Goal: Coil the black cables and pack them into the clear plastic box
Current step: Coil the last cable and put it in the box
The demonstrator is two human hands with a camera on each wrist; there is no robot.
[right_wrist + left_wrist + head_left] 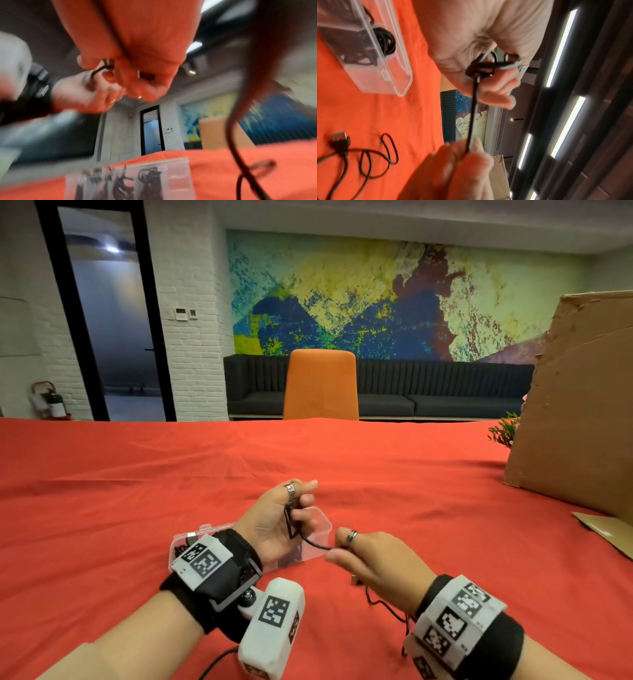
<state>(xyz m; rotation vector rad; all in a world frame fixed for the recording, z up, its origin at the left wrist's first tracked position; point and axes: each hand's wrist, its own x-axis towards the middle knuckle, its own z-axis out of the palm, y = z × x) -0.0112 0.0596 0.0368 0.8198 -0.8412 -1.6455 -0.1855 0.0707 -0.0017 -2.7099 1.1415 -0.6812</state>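
Note:
My left hand point(296, 517) is raised over the clear plastic box point(322, 523) and grips small loops of a thin black cable point(317, 544). In the left wrist view the loops point(486, 66) sit between thumb and fingers. A short stretch of cable runs to my right hand point(342, 549), which pinches it between thumb and forefinger. The remaining cable point(368, 159) trails loose on the red cloth, ending in a USB plug point(339, 136). The box point(368, 56) lies open beneath and holds coiled black cables point(385, 40). The right wrist view is blurred.
A red cloth point(137, 491) covers the table. A tall cardboard sheet point(582, 405) stands at the right edge, with a flat piece point(603, 529) lying before it and a small plant point(503, 433) behind. An orange chair point(320, 385) stands at the table's far side.

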